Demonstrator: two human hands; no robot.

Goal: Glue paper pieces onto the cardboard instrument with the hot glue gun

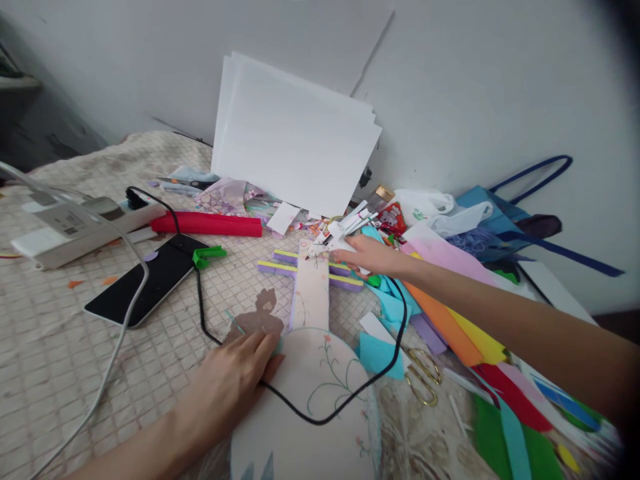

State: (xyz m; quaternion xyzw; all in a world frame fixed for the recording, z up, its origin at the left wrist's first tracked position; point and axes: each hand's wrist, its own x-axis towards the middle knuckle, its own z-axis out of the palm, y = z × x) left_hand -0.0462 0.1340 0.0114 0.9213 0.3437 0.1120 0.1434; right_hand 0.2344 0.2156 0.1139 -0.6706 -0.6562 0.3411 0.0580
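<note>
The left hand [240, 377] lies flat, fingers spread, pressing the fan [310, 393] on the bed. The right hand [367, 255] reaches to the glue gun [336, 235] near the fan's handle [311, 292] — its grip I cannot tell. The gluing step seems underway; next it needs a firm grasp, minding the black cord [350, 393] across the fan.
</note>
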